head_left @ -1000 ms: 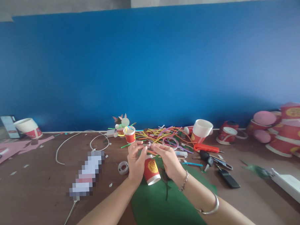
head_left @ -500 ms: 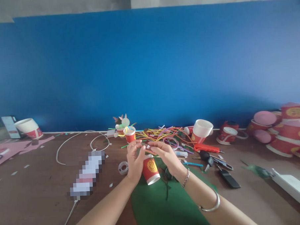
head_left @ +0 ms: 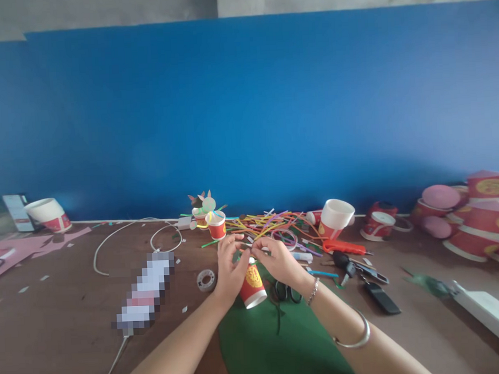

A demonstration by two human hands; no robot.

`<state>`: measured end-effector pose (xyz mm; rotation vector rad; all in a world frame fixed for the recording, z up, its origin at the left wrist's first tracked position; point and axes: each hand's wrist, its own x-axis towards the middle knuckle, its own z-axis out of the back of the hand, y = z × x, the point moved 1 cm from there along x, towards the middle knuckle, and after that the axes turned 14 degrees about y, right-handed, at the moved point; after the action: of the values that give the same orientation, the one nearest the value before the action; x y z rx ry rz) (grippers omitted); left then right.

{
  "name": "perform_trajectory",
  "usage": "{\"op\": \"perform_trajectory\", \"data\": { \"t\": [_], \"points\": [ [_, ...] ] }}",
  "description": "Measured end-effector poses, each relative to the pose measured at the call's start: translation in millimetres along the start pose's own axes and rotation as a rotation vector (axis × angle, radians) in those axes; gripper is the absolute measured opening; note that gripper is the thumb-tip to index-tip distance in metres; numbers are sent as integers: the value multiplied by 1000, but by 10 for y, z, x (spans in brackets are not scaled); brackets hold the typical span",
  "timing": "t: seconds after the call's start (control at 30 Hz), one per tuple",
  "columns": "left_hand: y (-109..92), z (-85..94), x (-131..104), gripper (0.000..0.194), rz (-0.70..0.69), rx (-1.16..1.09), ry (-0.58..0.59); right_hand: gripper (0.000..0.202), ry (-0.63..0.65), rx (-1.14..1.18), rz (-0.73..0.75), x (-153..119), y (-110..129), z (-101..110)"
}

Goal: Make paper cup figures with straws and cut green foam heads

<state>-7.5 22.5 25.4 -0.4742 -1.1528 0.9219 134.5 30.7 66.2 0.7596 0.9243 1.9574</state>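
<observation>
Above a red paper cup (head_left: 253,292) with a yellow print, my two hands meet at the fingertips. My left hand (head_left: 230,268) is closed in a pinch, its thumb near the cup's upper end. My right hand (head_left: 280,263), with bracelets at the wrist, pinches from the other side. Between the fingertips shows a thin pale sliver, too small to name. The cup lies tilted, white rim towards me, on a sheet of green paper (head_left: 277,345). Right of it, partly under my right wrist, are dark-handled scissors (head_left: 287,291).
A tape roll (head_left: 206,280) lies left of my hands. Behind them spread coloured pipe cleaners (head_left: 261,225) and a cup figure (head_left: 216,226). To the right are a red glue gun (head_left: 345,247), keys (head_left: 347,266) and stacked red cups (head_left: 478,221); a phone (head_left: 144,293) with a cable lies left.
My fingers have drawn together from a flatter, looser pose into pinches around the small pale piece. My right hand has come slightly down, and the cup has barely moved.
</observation>
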Motion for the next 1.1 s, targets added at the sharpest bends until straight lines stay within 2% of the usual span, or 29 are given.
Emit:
{"op": "perform_trajectory", "data": {
  "t": [0.17,0.33,0.4,0.47,0.63,1.1],
  "points": [
    [53,-13,-7,6,-17,110,-53,18,-33,41,-84,6,-17,-24],
    [113,-9,0,8,57,180,-137,23,-158,-85,10,-16,3,-55],
    [117,-5,1,9,69,203,-149,17,-212,-175,41,-34,23,-59],
    [107,-2,1,10,50,226,-157,8,-234,-265,76,-50,40,-68],
    [65,-19,-9,10,-8,263,-146,11,-253,-384,104,-64,31,-123],
    [33,-44,-34,11,-56,221,-148,14,-230,-154,96,-10,-57,-139]
  ]
}}
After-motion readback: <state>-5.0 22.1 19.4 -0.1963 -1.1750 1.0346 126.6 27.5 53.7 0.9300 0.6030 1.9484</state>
